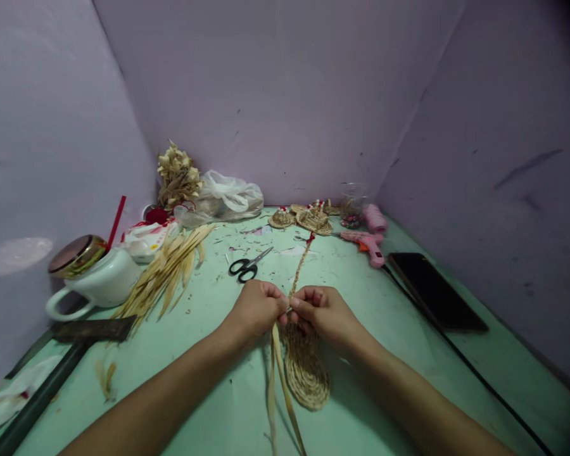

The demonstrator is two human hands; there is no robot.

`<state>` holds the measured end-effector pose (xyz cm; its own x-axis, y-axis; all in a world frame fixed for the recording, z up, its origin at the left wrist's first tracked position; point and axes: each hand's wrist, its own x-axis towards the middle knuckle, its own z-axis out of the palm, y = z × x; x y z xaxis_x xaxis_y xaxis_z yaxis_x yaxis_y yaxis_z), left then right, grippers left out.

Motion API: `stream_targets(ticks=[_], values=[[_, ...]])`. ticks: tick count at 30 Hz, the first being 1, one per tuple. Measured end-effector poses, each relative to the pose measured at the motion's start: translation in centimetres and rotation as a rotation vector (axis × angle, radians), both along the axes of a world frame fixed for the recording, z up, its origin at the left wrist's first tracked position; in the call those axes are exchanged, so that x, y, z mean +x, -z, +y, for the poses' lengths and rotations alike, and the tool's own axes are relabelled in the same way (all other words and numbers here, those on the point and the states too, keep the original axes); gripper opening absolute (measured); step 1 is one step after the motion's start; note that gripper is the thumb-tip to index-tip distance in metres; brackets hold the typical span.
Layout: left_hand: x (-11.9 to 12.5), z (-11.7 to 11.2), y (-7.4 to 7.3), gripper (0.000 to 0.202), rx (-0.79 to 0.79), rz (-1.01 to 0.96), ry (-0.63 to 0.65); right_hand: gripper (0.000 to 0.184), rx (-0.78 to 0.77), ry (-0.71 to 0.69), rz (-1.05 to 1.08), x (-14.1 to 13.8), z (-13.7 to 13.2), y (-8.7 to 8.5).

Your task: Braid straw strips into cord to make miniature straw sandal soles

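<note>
A thin braided cord of dried straw-like strips runs from a red tie on the table toward me. My left hand pinches its near end, and my right hand pinches it just beside, the two hands almost touching. Loose pale strips hang down from below my left hand toward the table's front. Under my hands lies a woven sole-shaped piece of coiled braid; its upper part is partly hidden by my fingers.
Black-handled scissors lie beyond my left hand. Dried strips, a white mug and a hammer are at left. A pink glue gun and a phone are at right. Small woven hats sit at the back.
</note>
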<state>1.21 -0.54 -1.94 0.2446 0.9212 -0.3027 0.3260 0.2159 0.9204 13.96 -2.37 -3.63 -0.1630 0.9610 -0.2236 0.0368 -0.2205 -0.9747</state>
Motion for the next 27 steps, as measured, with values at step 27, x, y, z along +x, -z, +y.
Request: stream_targets(ticks=[27], values=[[-1.6, 0.7, -2.3, 0.026, 0.294, 0.220, -0.025, 0.011, -0.135, 0.022, 0.075, -1.5, -1.0, 0.8]])
